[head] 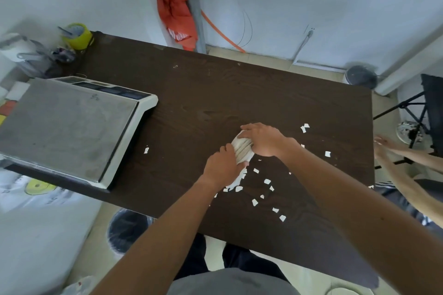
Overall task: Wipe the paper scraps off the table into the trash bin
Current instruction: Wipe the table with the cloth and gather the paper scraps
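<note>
Head view: a dark wooden table [215, 88] is shown with a weighing scale [67, 127] set on its left end. A bunched, striped cloth [243, 148] is held on the tabletop to the right of the scale, well apart from it. The cloth is gripped by both hands: the left hand [223, 165] is curled round its near end, and the right hand [263, 139] is closed over its far end with the fingers bent down onto the fabric. White paper scraps [267, 181] are scattered on the table, most of them farther from the scale than the cloth. One single scrap [146, 150] lies near the scale's right edge. A trash bin [127, 232], apparently lined with a dark bag (the view is blurred there), is seen on the floor below the scale's near right corner, just off the table edge.
</note>
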A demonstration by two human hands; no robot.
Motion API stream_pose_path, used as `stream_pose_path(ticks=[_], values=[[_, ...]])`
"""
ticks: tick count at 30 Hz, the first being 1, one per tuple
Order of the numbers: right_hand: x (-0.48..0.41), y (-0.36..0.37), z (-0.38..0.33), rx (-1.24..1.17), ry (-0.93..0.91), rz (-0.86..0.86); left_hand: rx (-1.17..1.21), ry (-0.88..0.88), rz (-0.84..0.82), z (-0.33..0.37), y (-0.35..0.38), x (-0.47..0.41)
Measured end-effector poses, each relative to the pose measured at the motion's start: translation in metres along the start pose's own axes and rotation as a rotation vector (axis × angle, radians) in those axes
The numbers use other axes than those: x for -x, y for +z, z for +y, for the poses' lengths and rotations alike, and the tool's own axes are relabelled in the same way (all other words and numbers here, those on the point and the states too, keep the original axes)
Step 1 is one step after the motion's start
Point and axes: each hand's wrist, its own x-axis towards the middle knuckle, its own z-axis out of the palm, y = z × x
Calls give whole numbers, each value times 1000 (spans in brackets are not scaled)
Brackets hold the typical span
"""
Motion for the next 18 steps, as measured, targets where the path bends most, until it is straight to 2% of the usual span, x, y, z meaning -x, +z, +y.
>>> stream_pose_path(ticks=[4, 8, 14, 18], values=[[1, -10, 0, 64, 16, -70, -5, 35, 2, 0, -11, 3], [-10, -29, -15, 76, 17, -113, -23, 66, 73, -19, -26, 6], [-44, -49, -73, 86, -55, -38, -32, -7, 177, -85, -54, 10], [-71, -57, -114, 97, -149, 16, -77, -122, 226, -129, -66, 19]])
